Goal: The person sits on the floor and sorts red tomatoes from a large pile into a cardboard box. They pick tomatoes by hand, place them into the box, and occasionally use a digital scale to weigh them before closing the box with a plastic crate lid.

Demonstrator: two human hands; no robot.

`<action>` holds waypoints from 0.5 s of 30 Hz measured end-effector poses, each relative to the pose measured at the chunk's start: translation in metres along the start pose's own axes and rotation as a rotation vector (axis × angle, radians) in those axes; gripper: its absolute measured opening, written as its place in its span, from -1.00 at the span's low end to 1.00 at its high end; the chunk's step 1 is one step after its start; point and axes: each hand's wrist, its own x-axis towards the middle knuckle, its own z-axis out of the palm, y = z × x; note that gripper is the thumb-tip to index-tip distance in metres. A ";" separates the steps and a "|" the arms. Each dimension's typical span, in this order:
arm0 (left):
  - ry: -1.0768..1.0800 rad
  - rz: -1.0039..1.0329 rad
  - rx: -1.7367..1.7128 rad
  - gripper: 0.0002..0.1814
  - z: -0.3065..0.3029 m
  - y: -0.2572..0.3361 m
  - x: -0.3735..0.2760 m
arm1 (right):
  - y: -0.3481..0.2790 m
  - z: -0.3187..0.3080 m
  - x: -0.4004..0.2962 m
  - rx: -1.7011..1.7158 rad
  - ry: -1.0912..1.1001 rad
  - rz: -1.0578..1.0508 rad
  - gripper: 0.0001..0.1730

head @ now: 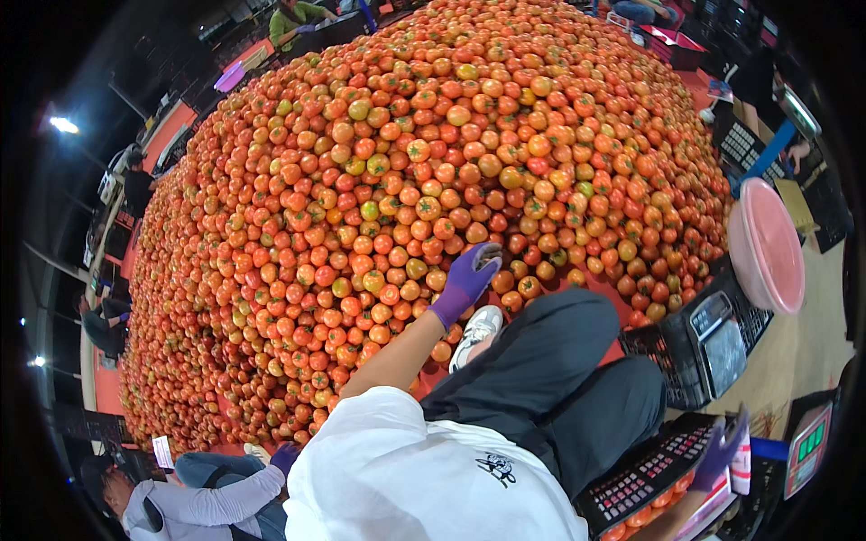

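A large heap of red, orange and greenish tomatoes spreads before me. My left hand, in a purple glove with a grey palm, is over the near edge of the heap beside my shoe; its fingers are curled but apart, and no tomato shows in it. At lower right, my right hand, also gloved in purple, has spread fingers above the far end of a black plastic crate. Tomatoes show along this crate's side. Pink-and-white packaging lies just beyond that hand.
A pink basin rests on a black crate to the right, near a scale. Another scale with a lit display stands at lower right. A co-worker with purple gloves sits close at lower left. Others sit around the heap.
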 end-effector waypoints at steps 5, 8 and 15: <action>0.151 0.117 0.261 -0.66 -0.087 -0.054 0.077 | -0.184 0.130 0.089 0.169 -0.242 -0.312 -0.34; 0.223 0.404 0.633 -0.74 -0.124 -0.056 0.157 | -0.278 0.194 0.099 0.267 -0.400 -0.385 -0.42; 0.100 -0.026 1.397 -0.62 -0.140 -0.065 0.357 | -0.361 0.288 0.080 0.484 -0.665 -0.191 -0.47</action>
